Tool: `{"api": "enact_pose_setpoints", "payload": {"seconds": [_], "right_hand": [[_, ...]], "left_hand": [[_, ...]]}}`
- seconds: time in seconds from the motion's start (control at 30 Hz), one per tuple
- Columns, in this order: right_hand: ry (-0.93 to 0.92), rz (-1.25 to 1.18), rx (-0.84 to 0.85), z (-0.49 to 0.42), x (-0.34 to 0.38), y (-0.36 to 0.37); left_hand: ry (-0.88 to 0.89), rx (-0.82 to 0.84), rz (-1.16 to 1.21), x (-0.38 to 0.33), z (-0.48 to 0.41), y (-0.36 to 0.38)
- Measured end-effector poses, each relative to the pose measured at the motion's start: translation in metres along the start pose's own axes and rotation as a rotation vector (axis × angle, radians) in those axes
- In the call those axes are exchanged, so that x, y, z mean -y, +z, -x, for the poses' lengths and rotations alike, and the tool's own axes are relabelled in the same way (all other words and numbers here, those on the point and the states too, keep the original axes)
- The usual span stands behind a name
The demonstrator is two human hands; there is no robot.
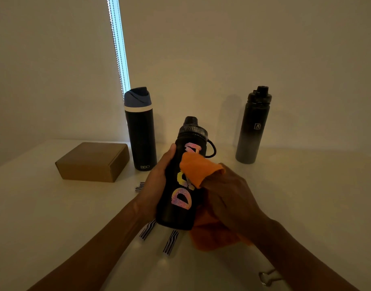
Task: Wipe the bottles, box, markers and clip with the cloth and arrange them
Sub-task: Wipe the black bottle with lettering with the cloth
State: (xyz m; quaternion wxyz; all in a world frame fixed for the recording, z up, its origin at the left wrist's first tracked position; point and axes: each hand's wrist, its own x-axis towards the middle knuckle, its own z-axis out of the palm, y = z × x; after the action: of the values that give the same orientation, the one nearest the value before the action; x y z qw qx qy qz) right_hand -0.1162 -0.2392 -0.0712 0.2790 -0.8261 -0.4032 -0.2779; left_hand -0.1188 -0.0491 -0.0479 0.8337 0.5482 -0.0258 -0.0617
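Wiping under way: left hand [159, 175] grips lettered bottle [180, 181], right hand [228, 198] pinches orange cloth [198, 168] against it; next, probably rotate bottle for unwiped side.

Left hand [159, 175] gripping, right hand [230, 198] clutching

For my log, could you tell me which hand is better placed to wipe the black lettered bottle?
Right hand: it presses the orange cloth against the black bottle with colourful letters, which the left hand grips.
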Motion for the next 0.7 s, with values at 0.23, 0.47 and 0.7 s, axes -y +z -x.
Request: {"api": "enact_pose_setpoints", "payload": {"seconds": [0.23,0.47,0.7], "right_hand": [[-0.264,0.250,0.131,0.008,0.022,0.006],[-0.376,0.244,0.256,0.011,0.029,0.008],[-0.273,0.345,0.165,0.004,0.020,0.009]], "left_hand": [[0.037,-0.126,0.017,-0.014,0.001,-0.007],[0.021,-0.189,0.058,-0.023,0.000,-0.013],[-0.013,-0.127,0.045,-0.023,0.003,-0.011]]}}
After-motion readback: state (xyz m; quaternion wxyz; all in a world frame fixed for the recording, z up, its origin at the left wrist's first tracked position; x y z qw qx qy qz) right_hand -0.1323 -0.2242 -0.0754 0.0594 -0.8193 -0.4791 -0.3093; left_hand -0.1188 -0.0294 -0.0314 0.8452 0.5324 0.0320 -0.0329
